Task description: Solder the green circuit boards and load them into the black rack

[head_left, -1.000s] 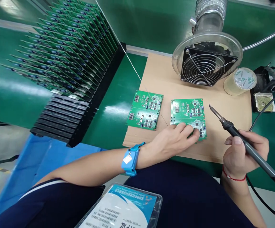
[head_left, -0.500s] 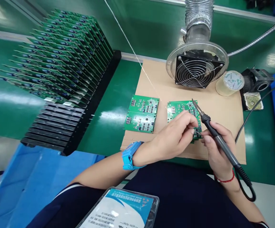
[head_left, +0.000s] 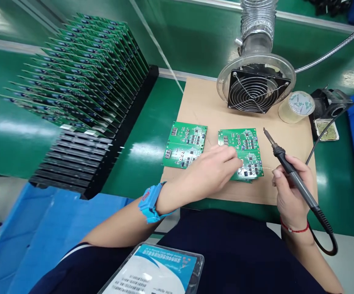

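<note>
My right hand (head_left: 295, 190) is closed around a soldering iron (head_left: 299, 181), its tip pointing up and left above the cardboard. A thin pale wire (head_left: 268, 168) sticks out leftward from between the thumb and finger of that hand. My left hand (head_left: 210, 169), fingers curled together, hovers over the lower left part of the right-hand circuit board (head_left: 247, 141); whatever its fingertips hold is hidden. Another green circuit board (head_left: 184, 139) lies to the left, partly covered by my left hand. Under the right-hand board, the edge of a further board peeks out.
A black rack (head_left: 96, 179) at the left carries rows of upright green boards (head_left: 97, 61). A fume extractor fan (head_left: 252, 96) stands behind the boards on the cardboard sheet (head_left: 200, 98). Right of it are a tape roll (head_left: 296, 108) and a soldering iron stand (head_left: 332, 104) with a sponge tray (head_left: 326, 132).
My left hand has moved left and down, away from my right hand. My right hand has shifted right with the soldering iron, uncovering more of the right-hand board.
</note>
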Demonstrator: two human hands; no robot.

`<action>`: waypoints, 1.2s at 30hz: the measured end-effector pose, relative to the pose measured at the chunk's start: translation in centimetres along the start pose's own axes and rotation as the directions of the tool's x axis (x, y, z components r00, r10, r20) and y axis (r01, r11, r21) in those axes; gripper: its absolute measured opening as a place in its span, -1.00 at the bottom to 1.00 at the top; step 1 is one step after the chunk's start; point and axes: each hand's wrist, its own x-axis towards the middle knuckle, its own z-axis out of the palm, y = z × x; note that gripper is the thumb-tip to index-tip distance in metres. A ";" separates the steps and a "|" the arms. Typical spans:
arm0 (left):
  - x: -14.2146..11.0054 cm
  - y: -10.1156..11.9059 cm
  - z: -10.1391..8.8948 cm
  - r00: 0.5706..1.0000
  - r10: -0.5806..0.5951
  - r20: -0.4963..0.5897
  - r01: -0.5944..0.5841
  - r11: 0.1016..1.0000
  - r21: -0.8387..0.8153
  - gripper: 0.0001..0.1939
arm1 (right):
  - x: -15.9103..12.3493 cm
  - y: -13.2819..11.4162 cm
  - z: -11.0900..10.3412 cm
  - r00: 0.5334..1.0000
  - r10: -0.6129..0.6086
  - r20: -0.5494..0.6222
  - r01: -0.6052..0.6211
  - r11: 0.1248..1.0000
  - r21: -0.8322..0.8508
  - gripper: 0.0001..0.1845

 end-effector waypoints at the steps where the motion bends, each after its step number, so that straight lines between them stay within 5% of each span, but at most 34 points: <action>1: -0.3 0.2 0.2 0.999 -0.007 0.050 0.010 0.999 -0.052 -0.66 | -0.2 0.1 -0.2 1.000 0.004 -0.001 -0.004 1.000 -0.004 -0.62; 5: -1.2 0.7 0.3 0.989 -0.041 0.142 0.067 0.981 -0.184 -0.71 | -1.4 0.1 -0.9 0.997 -0.063 -0.042 0.060 0.996 -0.070 -0.68; 13: -1.4 -0.6 -0.8 0.995 -0.091 -0.030 0.089 0.994 -0.062 -0.76 | -3.2 0.4 -3.2 0.956 -0.273 -0.105 0.256 0.955 -0.150 -0.76; 18: -1.0 -1.1 -0.6 0.985 -0.088 -0.147 0.086 0.996 -0.018 -0.80 | -3.7 0.1 -3.8 0.949 -0.309 -0.065 0.301 0.948 -0.101 -0.84; 36: -0.3 -0.5 0.0 0.991 -0.068 -0.114 0.070 0.997 0.011 -0.77 | -3.7 0.1 -3.8 0.961 -0.274 0.035 0.276 0.947 -0.164 -0.84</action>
